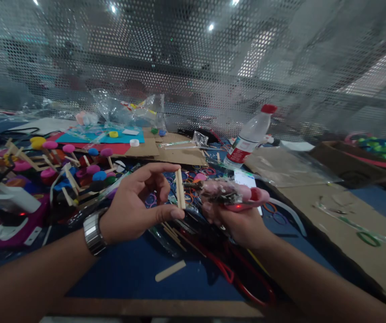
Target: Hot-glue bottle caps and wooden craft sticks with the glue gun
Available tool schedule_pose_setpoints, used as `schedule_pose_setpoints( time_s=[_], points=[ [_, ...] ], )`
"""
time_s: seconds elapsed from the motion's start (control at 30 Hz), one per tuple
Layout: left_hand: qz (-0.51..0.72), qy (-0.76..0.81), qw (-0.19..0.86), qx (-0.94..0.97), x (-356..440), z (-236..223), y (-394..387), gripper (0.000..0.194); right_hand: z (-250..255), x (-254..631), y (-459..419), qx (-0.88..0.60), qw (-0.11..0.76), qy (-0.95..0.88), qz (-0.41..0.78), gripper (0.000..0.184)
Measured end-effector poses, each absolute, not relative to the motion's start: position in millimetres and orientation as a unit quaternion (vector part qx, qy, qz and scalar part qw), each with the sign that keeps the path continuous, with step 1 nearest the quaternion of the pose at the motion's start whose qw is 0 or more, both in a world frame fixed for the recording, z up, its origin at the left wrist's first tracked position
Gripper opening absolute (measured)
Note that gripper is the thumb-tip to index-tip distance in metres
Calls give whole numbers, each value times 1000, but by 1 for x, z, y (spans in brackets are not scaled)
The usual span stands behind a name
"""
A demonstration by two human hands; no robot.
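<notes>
Between the thumb and index finger of my left hand [142, 199] is a small upright piece made of wooden craft sticks [180, 188], gripped at its two ends. My right hand [240, 220] is wrapped round a pink hot glue gun [235, 194], its red light lit and a pale glue stick [290, 213] coming out of the back. The gun's nozzle points left and lies close to the sticks; whether they touch I cannot tell. A single craft stick [170, 271] lies on the blue table below my hands. Several more sticks [174, 236] are just behind it.
Craft-stick pieces with coloured pompoms [94, 170] crowd the left, beside a purple box [14, 231]. A plastic bottle with a red cap [247, 139] stands behind the glue gun. Red-handled scissors [226, 271] lie near my right wrist. Cardboard [344, 229] covers the right side.
</notes>
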State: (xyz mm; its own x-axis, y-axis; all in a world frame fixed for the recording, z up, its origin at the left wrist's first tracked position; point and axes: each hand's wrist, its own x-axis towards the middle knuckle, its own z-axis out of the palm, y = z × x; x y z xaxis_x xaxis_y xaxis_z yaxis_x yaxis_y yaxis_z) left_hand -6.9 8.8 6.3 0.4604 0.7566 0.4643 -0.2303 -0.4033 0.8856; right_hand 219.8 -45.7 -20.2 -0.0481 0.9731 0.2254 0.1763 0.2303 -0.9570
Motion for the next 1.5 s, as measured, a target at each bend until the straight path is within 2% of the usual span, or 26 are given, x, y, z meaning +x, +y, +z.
schedule_pose_setpoints(
  time_s=[0.17,0.9,1.13,1.5],
  points=[
    [487,189,517,678,-7,7,8,58,-23,220,-45,-443,516,-607,412,16],
    [480,198,520,678,-8,4,8,64,-24,218,-43,-473,535,-547,437,18],
    [480,186,518,683,-8,3,8,64,-22,219,-44,-491,522,-549,429,16],
    [477,185,516,687,-9,1,7,67,-21,216,-44,-501,522,-532,439,21]
  ],
)
